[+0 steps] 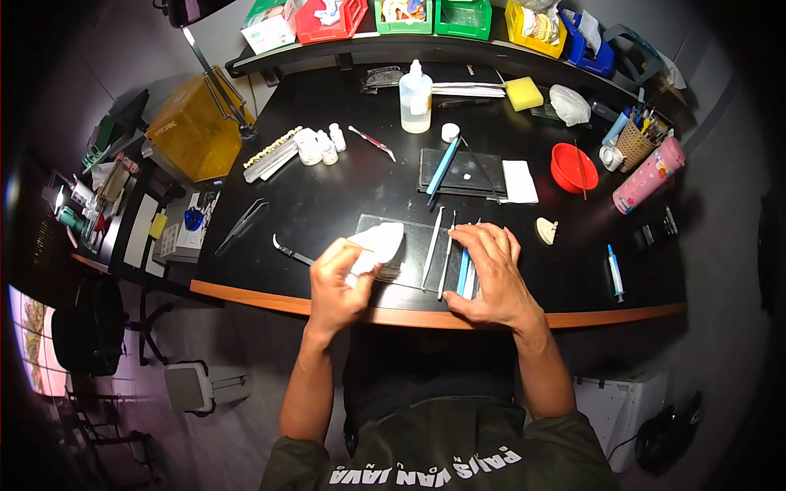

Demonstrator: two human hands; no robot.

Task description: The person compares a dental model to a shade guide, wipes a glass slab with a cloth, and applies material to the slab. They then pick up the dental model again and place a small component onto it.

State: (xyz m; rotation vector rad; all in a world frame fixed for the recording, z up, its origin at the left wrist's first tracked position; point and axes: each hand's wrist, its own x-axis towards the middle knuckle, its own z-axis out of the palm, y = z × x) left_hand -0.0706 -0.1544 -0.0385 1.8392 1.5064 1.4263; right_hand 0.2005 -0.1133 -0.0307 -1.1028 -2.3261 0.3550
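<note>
My left hand (337, 282) grips a crumpled white tissue (378, 244) and presses it onto a clear glass slab (413, 237) near the black table's front edge. My right hand (490, 274) lies flat on the right part of that slab, fingers spread over a blue-handled tool (463, 272) and beside two thin metal instruments (439, 245). A small whitish dental cast (546, 230) sits just right of the slab.
Farther back lie a second dark slab (479, 168) with a blue tool, a clear liquid bottle (415, 96), a red bowl (573, 167), a yellow sponge (524, 93), small vials (319, 146) and tweezers (243, 221). Coloured bins (409, 16) line the rear shelf. A syringe (614, 270) rests at right.
</note>
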